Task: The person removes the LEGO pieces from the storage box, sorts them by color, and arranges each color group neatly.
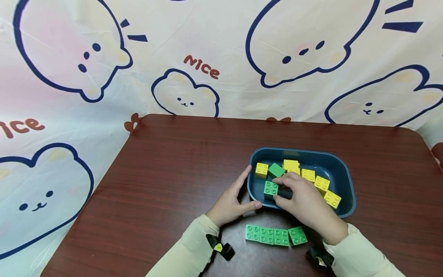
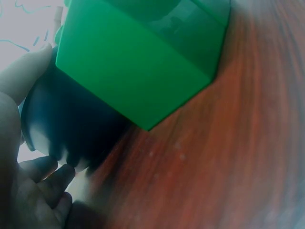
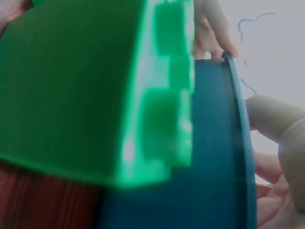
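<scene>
My left hand [image 1: 232,202] holds the left end of a dark blue plastic tray [image 1: 348,192], thumb along the near side and fingers along the end wall. Inside the tray, my right hand [image 1: 306,200] pinches a green toy brick [image 1: 271,189] between thumb and forefinger. Another green brick [image 1: 276,170] lies tilted behind it. Several yellow bricks [image 1: 322,184] sit along the far and right parts of the tray. On the table before the tray is a row of green bricks [image 1: 266,235], the rightmost brick [image 1: 297,236] slightly turned. Green bricks loom large and close in both wrist views.
The brown wooden table [image 1: 166,173] extends to both sides of the tray. Behind it hangs a pale cloth [image 1: 228,34] printed with cartoon outlines. Black wrist straps [image 1: 221,247] sit over the light sleeves [image 1: 187,250].
</scene>
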`<state>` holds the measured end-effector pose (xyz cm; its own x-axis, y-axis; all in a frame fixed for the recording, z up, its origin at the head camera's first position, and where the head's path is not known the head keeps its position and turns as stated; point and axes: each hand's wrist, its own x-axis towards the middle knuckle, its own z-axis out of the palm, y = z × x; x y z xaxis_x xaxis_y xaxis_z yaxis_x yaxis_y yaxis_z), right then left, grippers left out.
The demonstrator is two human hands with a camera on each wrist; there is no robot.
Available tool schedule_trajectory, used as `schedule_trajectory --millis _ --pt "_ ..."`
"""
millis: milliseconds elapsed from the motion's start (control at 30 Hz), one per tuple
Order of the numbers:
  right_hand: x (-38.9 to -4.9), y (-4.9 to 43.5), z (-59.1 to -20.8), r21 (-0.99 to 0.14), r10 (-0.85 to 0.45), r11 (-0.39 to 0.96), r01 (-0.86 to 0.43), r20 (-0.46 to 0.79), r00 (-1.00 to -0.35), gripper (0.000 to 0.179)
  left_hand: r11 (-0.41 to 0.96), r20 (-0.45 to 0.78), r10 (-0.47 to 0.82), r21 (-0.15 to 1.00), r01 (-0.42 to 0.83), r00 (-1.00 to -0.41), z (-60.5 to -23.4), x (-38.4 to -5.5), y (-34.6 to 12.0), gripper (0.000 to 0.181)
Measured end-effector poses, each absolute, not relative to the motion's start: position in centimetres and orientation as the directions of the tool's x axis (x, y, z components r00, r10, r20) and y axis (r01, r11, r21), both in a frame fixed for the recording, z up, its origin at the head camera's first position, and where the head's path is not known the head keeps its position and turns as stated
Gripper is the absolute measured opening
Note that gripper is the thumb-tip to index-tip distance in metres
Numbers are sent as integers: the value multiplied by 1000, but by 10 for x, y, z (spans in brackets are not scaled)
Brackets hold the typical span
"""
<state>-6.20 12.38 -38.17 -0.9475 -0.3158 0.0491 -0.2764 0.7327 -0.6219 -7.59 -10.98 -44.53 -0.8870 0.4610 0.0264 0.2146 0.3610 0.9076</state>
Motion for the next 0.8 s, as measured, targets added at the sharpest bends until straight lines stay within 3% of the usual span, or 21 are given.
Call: schedule_trajectory --millis 800 --pt "-40 144 -362 -597 -288 734 -323 156 -945 36 353 49 461 906 234 -886 -446 -76 -110 98"
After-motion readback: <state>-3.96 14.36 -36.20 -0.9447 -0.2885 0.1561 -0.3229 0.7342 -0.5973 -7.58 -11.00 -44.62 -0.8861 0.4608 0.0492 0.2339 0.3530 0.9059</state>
